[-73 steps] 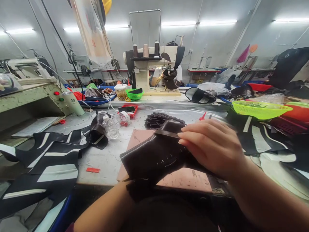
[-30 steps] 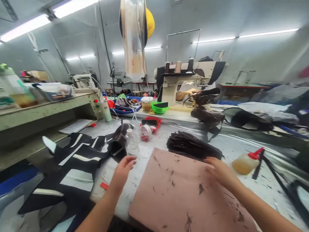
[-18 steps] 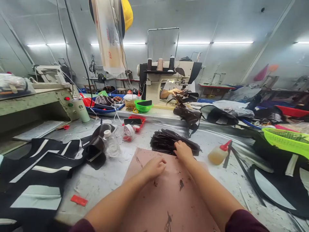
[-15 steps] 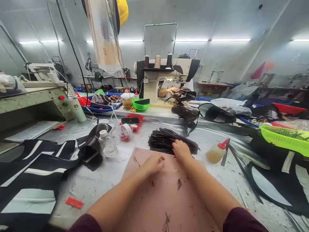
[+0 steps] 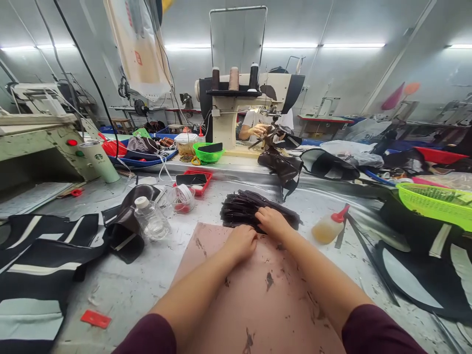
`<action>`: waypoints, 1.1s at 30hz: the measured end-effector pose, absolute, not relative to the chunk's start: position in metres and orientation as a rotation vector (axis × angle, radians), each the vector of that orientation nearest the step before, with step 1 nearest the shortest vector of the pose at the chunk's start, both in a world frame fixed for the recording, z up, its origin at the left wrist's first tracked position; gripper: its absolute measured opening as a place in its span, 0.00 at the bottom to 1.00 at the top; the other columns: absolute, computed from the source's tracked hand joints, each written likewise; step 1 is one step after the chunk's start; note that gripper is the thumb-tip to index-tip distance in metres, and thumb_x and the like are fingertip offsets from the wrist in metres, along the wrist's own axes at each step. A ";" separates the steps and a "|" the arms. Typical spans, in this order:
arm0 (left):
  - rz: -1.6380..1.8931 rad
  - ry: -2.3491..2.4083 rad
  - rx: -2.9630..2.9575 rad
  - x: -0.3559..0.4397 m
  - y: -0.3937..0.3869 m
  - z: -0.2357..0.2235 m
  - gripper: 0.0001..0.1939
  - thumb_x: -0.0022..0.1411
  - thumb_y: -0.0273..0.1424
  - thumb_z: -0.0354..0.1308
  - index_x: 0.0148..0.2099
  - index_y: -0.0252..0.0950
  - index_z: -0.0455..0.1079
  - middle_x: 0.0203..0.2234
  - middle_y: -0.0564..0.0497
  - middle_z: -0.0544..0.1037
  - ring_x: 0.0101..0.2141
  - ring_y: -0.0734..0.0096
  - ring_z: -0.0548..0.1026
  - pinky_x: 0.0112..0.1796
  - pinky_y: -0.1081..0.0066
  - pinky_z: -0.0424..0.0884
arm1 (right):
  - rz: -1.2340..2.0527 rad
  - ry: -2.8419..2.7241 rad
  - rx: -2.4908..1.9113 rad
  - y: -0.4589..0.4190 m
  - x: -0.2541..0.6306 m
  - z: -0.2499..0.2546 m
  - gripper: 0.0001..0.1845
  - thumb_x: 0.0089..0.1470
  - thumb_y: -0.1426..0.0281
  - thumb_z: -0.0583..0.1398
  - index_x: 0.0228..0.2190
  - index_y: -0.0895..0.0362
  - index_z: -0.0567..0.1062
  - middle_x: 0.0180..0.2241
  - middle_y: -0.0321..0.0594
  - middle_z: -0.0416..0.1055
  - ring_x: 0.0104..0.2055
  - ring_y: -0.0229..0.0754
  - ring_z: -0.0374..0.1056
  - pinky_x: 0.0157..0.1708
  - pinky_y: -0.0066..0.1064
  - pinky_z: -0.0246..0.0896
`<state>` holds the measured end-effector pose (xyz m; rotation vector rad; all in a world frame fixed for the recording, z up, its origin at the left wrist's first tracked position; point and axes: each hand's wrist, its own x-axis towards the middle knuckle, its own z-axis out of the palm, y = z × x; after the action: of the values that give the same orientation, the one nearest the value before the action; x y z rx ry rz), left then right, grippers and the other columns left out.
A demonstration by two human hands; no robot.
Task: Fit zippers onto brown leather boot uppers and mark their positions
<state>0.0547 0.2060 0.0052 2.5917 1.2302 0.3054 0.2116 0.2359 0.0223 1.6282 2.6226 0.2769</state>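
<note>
A pile of thin dark brown, glossy strips (image 5: 243,202) lies at the far edge of a pinkish, stained board (image 5: 236,305). My right hand (image 5: 273,223) rests against the near side of the pile, its fingers curled onto the strips. Just left of it, my left hand (image 5: 241,242) is over the board's far edge with fingers bent together. What the left fingertips hold, if anything, is hidden. The two hands are close to each other.
Left stand a clear bottle (image 5: 153,221), a round clear jar (image 5: 183,199) and a red tray (image 5: 202,186). A glue bottle (image 5: 330,226) lies right. Beyond is a sewing machine (image 5: 224,113) with a co-worker's hand (image 5: 258,130). Black cut pieces (image 5: 37,275) flank the board.
My left hand has moved right and forward, up beside my right hand. My right hand stays at the strips. The view has shifted slightly.
</note>
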 end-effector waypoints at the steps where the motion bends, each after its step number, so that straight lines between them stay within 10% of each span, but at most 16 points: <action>1: 0.310 1.238 2.609 0.055 0.207 0.003 0.07 0.62 0.29 0.51 0.38 0.32 0.69 0.41 0.47 0.72 0.46 0.66 0.68 0.47 0.59 0.64 | 0.277 2.626 1.633 0.237 0.213 0.023 0.12 0.57 0.66 0.56 0.41 0.60 0.70 0.44 0.43 0.68 0.44 0.42 0.66 0.43 0.40 0.64; 12: 0.318 1.243 2.770 0.070 0.217 -0.009 0.11 0.61 0.30 0.52 0.44 0.30 0.67 0.50 0.43 0.67 0.51 0.62 0.64 0.50 0.57 0.61 | 0.213 2.544 1.762 0.247 0.215 0.020 0.15 0.57 0.65 0.56 0.45 0.58 0.68 0.45 0.43 0.67 0.42 0.41 0.67 0.40 0.39 0.66; 19: 0.320 1.287 2.808 0.072 0.211 -0.011 0.09 0.61 0.31 0.52 0.39 0.31 0.67 0.39 0.46 0.72 0.44 0.66 0.69 0.45 0.60 0.66 | 0.204 2.597 1.648 0.246 0.217 0.023 0.14 0.57 0.65 0.55 0.44 0.58 0.69 0.46 0.43 0.67 0.43 0.41 0.66 0.42 0.40 0.65; 33: 0.354 1.300 2.823 0.074 0.211 -0.012 0.18 0.60 0.37 0.50 0.46 0.28 0.67 0.57 0.37 0.60 0.58 0.54 0.57 0.56 0.57 0.54 | 0.208 2.584 1.691 0.246 0.213 0.021 0.16 0.57 0.65 0.56 0.46 0.59 0.68 0.46 0.44 0.66 0.43 0.42 0.66 0.41 0.40 0.65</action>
<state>0.0736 0.2115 -0.0121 2.8233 1.3002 0.3536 0.2132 0.2458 0.0208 1.6915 2.5840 0.2084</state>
